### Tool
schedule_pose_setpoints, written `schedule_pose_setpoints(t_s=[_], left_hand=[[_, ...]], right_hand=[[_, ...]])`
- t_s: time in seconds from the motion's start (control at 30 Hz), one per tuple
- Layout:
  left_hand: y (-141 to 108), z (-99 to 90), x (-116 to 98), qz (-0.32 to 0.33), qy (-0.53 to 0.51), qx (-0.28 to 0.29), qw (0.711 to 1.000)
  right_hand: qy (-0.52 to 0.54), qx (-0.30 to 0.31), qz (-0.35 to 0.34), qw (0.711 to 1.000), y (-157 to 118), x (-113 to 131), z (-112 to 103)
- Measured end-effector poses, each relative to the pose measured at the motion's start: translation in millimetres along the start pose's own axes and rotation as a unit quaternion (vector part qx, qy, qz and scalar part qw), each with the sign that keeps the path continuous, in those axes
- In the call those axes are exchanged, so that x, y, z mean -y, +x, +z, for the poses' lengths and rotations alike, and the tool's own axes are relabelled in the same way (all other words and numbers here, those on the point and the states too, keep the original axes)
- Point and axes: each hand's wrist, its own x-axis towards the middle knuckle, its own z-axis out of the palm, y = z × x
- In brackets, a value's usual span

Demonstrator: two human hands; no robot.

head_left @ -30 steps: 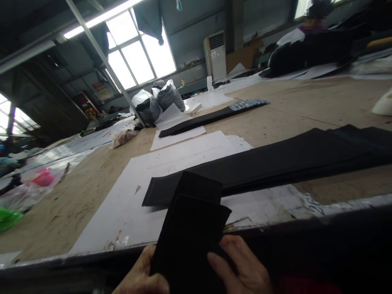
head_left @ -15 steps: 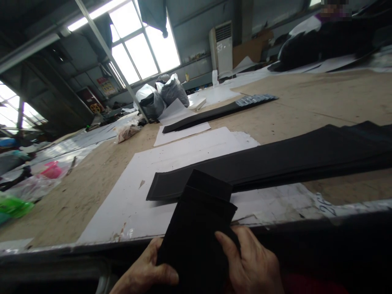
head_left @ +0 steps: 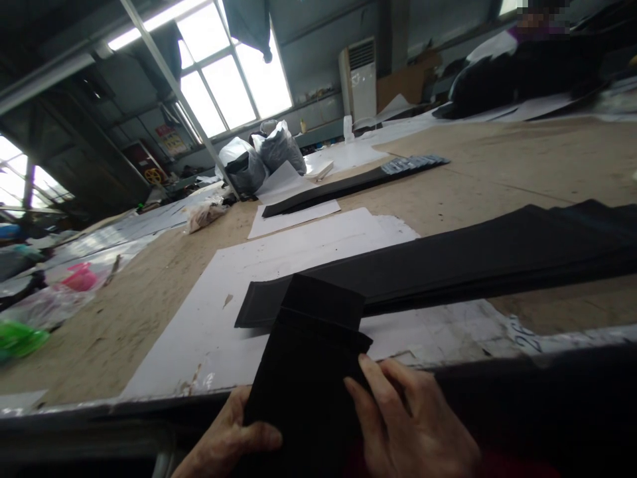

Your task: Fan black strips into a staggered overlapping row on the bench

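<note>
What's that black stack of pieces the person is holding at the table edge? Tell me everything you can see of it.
The black stack is several flat, matte, fabric-like rectangles held together, their top edges stepped so that one layer peeks above another. It is tilted up and away from the person, over the near table edge. The left hand grips its left side with the thumb on the front; the right hand rests fingers on its right side. Its top overlaps, in view, the end of a long black strip pile lying on white paper.
</note>
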Motion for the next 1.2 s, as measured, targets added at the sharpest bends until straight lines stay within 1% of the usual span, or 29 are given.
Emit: schedule_pose_setpoints(t_s=[0.07,0.13,0.23,0.3,0.37,0.43,0.5,0.6,0.67,0.73,0.8,0.9,0.97,1.0,1.03,1.1,1.13,1.17,1.2], left_hand=[[0.2,1.1,-0.1,-0.001,-0.004,-0.002,1.000],[0.6,2.4,-0.4,-0.002,-0.008,-0.003,1.000],[1.6,3.9,-0.8,0.001,-0.013,0.001,1.000],[2.0,4.2,-0.7,0.004,-0.014,0.005,1.000],[2.0,3.9,-0.5,0.002,-0.014,0.006,1.000],[1.9,3.1,-0.2,0.000,-0.014,0.005,1.000],[2.0,2.4,0.1,0.001,-0.013,0.005,1.000],[2.5,2.3,0.6,0.003,-0.011,0.004,1.000],[2.9,2.7,1.0,0.005,-0.010,0.002,1.000],[3.3,2.8,1.7,0.005,-0.006,-0.001,1.000],[3.9,2.1,3.1,0.004,-0.001,-0.003,1.000],[5.3,-0.3,6.5,0.002,0.004,-0.005,1.000],[6.2,-2.0,8.6,0.003,0.004,-0.005,1.000],[6.5,-2.6,9.1,0.003,0.004,-0.005,1.000],[6.5,-2.9,9.1,0.002,0.002,-0.004,1.000],[5.8,-2.4,7.3,0.000,-0.001,-0.001,1.000],[5.2,-1.7,5.7,-0.001,-0.003,0.001,1.000],[4.5,-0.8,3.7,-0.002,-0.004,0.003,1.000],[3.9,0.2,1.6,-0.002,-0.005,0.005,1.000]], right_hand=[[-0.003,0.009,0.012,1.000,0.0,1.4,3.5],[-0.027,0.019,0.019,0.999,-0.3,2.8,8.1],[-0.052,0.036,0.012,0.998,-4.5,6.6,14.1],[-0.028,0.053,-0.001,0.998,-8.6,9.2,17.0],[0.024,0.068,0.015,0.997,-11.1,10.1,18.9],[0.077,0.078,0.071,0.991,-10.8,8.8,19.7],[0.116,0.088,0.147,0.978,-8.8,6.5,19.0],[0.162,0.138,0.256,0.943,-7.3,4.6,15.5],[0.188,0.170,0.305,0.918,-8.4,4.9,12.7],[0.200,0.171,0.315,0.912,-10.2,5.6,10.7],[0.200,0.151,0.303,0.919,-11.6,6.3,9.5],[0.196,0.105,0.274,0.936,-11.0,8.2,8.2],[0.221,0.097,0.272,0.931,-8.9,10.0,6.9],[0.250,0.109,0.283,0.920,-7.5,10.7,6.1],[0.287,0.131,0.302,0.900,-6.2,11.2,5.3],[0.361,0.182,0.345,0.847,-4.2,10.8,3.7],[0.388,0.203,0.356,0.825,-3.9,9.8,3.1],[0.402,0.218,0.360,0.813,-4.1,8.2,2.7],[0.406,0.230,0.356,0.809,-4.7,6.3,2.5]])
